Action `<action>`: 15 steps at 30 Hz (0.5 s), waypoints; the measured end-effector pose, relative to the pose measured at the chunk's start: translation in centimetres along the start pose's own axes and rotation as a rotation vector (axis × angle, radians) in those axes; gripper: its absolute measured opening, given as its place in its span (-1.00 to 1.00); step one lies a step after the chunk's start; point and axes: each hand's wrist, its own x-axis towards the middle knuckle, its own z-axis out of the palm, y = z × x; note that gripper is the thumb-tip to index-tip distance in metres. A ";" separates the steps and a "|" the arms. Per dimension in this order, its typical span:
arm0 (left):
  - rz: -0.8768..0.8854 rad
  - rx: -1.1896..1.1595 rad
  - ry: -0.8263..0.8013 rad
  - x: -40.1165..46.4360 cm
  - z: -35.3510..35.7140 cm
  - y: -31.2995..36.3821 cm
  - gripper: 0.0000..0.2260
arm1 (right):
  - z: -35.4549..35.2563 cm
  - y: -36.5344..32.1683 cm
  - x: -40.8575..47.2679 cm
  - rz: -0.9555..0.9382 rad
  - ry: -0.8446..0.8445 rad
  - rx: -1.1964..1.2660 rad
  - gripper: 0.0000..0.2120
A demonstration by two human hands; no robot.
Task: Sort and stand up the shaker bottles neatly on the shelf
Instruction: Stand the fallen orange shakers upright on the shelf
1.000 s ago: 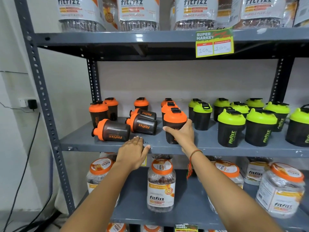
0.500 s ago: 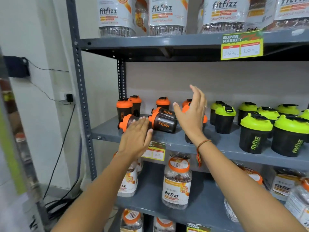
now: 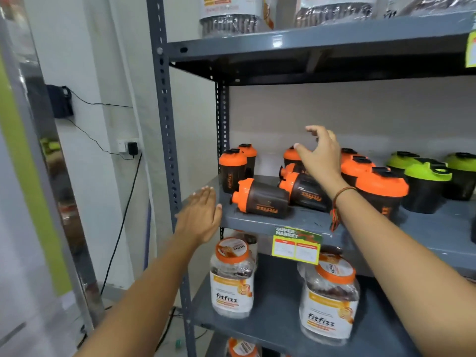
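Black shakers with orange lids stand on the grey middle shelf (image 3: 304, 220). Three lie on their sides: the front one (image 3: 261, 199), one behind it (image 3: 306, 193), and a third (image 3: 289, 169) mostly hidden. Upright orange-lidded ones stand at the left (image 3: 231, 169), back and right (image 3: 381, 188). Green-lidded shakers (image 3: 426, 182) stand further right. My right hand (image 3: 320, 154) hovers open above the toppled shakers, fingers spread, holding nothing. My left hand (image 3: 199, 219) is flat and open at the shelf's left front edge, beside the front toppled shaker without touching it.
A perforated steel upright (image 3: 164, 140) frames the shelf's left side. Fitfizz jars (image 3: 231, 276) sit on the shelf below, more jars on the top shelf (image 3: 319, 39). A price tag (image 3: 296, 244) hangs from the middle shelf's edge. A wall socket with plug (image 3: 130, 146) lies left.
My right hand let go of the upright orange shaker and rose over the toppled ones. My left hand slid to the shelf's left edge. The view swung left.
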 end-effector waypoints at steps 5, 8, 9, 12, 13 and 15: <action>0.043 -0.035 -0.111 2.4 2.5 -1.7 -0.47 | 1.8 2.7 2.1 0.092 -0.003 -0.079 -0.68; 0.081 -0.051 -0.145 3.6 3.3 -2.2 -0.50 | 2.5 4.2 3.6 0.154 -0.064 -0.193 -0.68; 0.086 -0.052 -0.153 3.9 3.5 -2.4 -0.50 | 2.7 4.6 4.2 0.187 -0.110 -0.239 -0.67; 0.095 -0.073 -0.197 4.6 4.0 -2.9 -0.47 | 3.2 5.6 6.0 0.267 -0.387 -0.419 -0.63; 0.103 -0.078 -0.207 4.8 4.2 -3.0 -0.46 | 3.3 5.8 6.5 0.281 -0.500 -0.470 -0.59; 0.123 -0.096 -0.219 5.1 4.5 -3.2 -0.46 | 3.9 5.9 7.2 0.300 -0.661 -0.530 -0.55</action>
